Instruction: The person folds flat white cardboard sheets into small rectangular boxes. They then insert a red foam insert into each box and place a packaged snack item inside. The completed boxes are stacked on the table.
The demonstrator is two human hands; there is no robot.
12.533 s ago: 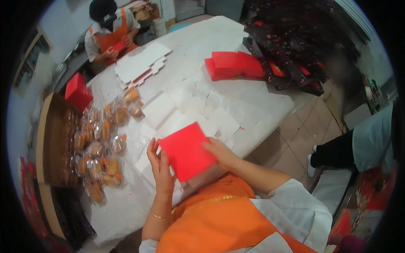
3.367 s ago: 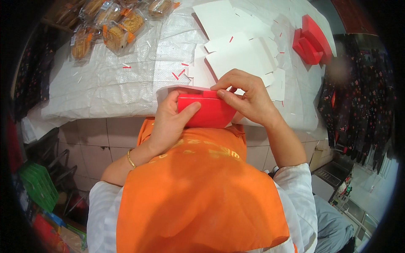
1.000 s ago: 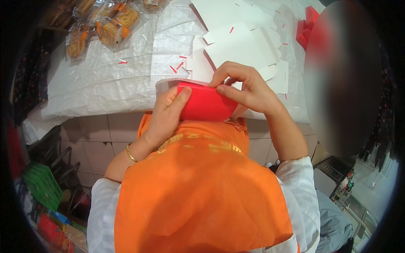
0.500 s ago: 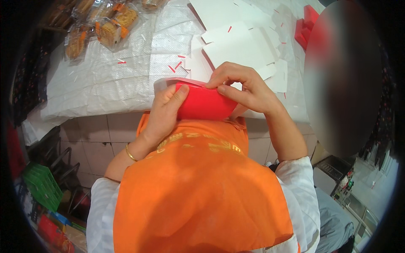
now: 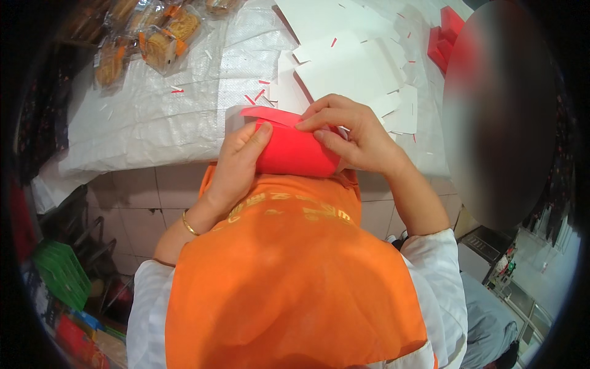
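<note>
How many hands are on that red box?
2: the left hand holds the red box at its left end; the right hand touches its upper edge, toward the right. No others show.

Surface [image 5: 132,144] covered by creased, white woven sheeting [image 5: 203,114]. Upper left: clear-wrapped pastries [image 5: 163,50], clustered. Right of centre: overlapping flat white card pieces [image 5: 353,77]. Thin red slivers [image 5: 249,99] strewn about. Upper right: red box-like pieces [image 5: 437,50], partly lost behind blur.

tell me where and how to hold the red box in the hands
The red box is probably best held by its left end, from the left, thumb on the broad flat wall, as the left hand does; the right hand covers its upper right corner.
</note>
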